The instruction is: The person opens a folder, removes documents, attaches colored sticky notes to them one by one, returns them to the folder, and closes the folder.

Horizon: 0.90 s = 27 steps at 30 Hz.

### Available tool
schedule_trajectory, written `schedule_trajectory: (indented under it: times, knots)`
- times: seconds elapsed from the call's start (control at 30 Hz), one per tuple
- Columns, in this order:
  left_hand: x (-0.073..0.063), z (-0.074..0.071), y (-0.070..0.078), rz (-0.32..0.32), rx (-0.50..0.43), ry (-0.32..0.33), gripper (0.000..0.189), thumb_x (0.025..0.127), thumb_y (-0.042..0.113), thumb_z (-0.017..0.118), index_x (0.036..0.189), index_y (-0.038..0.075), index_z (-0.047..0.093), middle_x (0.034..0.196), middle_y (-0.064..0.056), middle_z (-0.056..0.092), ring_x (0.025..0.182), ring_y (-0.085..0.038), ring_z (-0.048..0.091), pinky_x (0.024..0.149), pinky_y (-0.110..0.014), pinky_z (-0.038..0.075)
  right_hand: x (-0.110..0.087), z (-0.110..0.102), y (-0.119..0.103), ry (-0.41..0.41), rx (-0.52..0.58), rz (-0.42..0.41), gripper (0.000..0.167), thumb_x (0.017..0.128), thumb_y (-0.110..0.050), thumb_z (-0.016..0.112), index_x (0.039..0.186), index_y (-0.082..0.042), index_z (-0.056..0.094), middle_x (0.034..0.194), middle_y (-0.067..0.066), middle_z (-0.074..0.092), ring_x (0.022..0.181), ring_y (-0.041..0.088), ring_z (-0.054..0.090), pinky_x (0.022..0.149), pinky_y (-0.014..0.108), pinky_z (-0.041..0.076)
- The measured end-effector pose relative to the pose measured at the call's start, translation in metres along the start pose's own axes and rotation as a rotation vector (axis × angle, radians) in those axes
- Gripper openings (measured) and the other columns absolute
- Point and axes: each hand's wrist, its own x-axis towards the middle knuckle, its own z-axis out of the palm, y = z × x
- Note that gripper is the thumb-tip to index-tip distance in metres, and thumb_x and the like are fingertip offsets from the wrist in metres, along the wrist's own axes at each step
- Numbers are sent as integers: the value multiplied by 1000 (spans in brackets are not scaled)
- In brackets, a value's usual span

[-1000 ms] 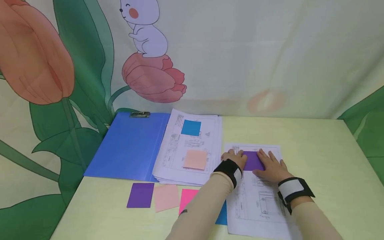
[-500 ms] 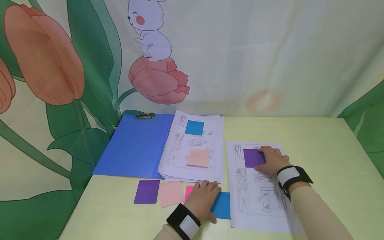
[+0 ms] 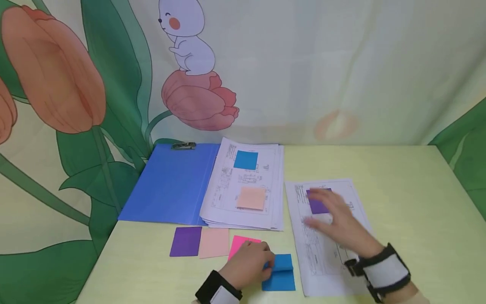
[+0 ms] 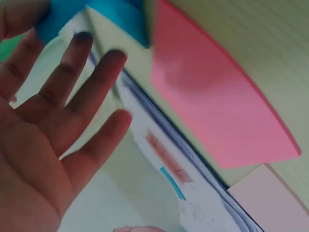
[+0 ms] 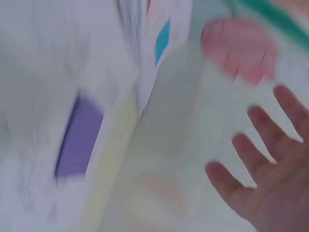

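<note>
At the near side of the table my left hand (image 3: 248,261) pinches a blue sticky note (image 4: 63,19) between thumb and index finger; the other fingers stand spread. The note's upper part looks raised over the blue pad (image 3: 279,282). Just left of that hand lies a bright pink pad (image 4: 207,92), partly hidden by it in the head view. My right hand (image 3: 339,223) hovers with spread fingers over a printed drawing sheet (image 3: 315,253), holding nothing. On the sheet's upper part sits a purple sticky note (image 3: 318,204), partly covered by the right fingers in the head view.
A blue folder (image 3: 171,185) with a metal clip lies open at the back left. Its stack of papers (image 3: 220,202) bears a blue note (image 3: 246,160) and a pale pink note (image 3: 251,198). In front lie purple (image 3: 185,241) and pale pink pads (image 3: 214,242).
My left hand has left the purple note on the sheet, moved down and left, and taken hold of a blue sticky note. My right hand has lifted off the purple note.
</note>
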Motion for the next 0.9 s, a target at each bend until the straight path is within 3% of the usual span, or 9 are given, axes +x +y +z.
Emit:
schedule_trajectory:
  times: [0.1, 0.17, 0.27, 0.37, 0.43, 0.53, 0.63, 0.7, 0.9]
  knots:
    - [-11, -9, 7, 13, -90, 68, 8, 80, 20, 67, 76, 19, 60, 73, 11, 47, 63, -3, 44, 61, -18, 39, -29, 40, -31, -75, -142, -153, 66, 72, -42, 76, 127, -16, 52, 138, 5, 41, 127, 27, 35, 95, 56, 32]
    - [-20, -12, 13, 22, -140, 142, 10, 80, 21, 66, 74, 19, 58, 74, 11, 45, 64, -2, 42, 59, -16, 37, -44, 65, -44, -49, -247, -226, 63, 67, -40, 80, 121, -16, 56, 129, 1, 50, 119, 21, 44, 91, 46, 39]
    - [-31, -12, 24, 22, -256, 271, 9, 81, 20, 66, 76, 18, 58, 80, 11, 45, 72, -2, 42, 63, -15, 37, -55, 91, -52, 141, -309, -268, 44, 64, -28, 83, 102, -17, 63, 104, -8, 60, 98, 11, 54, 76, 31, 44]
    - [-39, -5, 32, -19, -442, 372, 10, 82, 17, 67, 82, 16, 56, 94, 5, 45, 83, -7, 44, 68, -17, 42, -60, 101, -54, 340, -237, -269, 32, 60, -14, 83, 85, -19, 63, 85, -13, 61, 81, 5, 57, 68, 20, 44]
    - [-42, -1, 34, -59, -568, 374, 17, 83, 17, 68, 94, 14, 55, 106, 0, 44, 92, -13, 46, 71, -20, 46, -63, 102, -53, 421, -185, -272, 32, 56, -8, 84, 79, -19, 63, 81, -14, 62, 75, 4, 59, 68, 16, 45]
    - [-43, 4, 34, -128, -844, 262, 33, 87, 16, 64, 115, 11, 48, 114, -7, 49, 94, -20, 53, 69, -24, 50, -68, 100, -53, 475, -152, -250, 34, 54, -3, 83, 80, -17, 65, 82, -13, 65, 74, 3, 62, 69, 14, 46]
    - [-40, 12, 36, -186, -1170, 177, 37, 92, 13, 56, 127, 9, 42, 108, -8, 60, 80, -22, 64, 62, -25, 52, -73, 99, -53, 497, -150, -197, 33, 55, -4, 82, 80, -17, 65, 82, -13, 67, 72, 1, 62, 66, 12, 46]
    - [-37, 19, 40, -207, -1347, 189, 34, 94, 9, 50, 127, 6, 41, 101, -12, 65, 72, -24, 67, 59, -30, 54, -76, 102, -52, 512, -164, -176, 31, 56, -5, 80, 79, -17, 63, 83, -13, 67, 71, 1, 62, 65, 12, 46]
    - [-29, 27, 54, -266, -1412, 292, 37, 95, 5, 46, 131, 9, 40, 96, -14, 67, 68, -19, 67, 59, -35, 55, -82, 111, -43, 543, -216, -209, 24, 62, -11, 69, 85, -14, 62, 94, -5, 66, 84, 11, 63, 75, 42, 51]
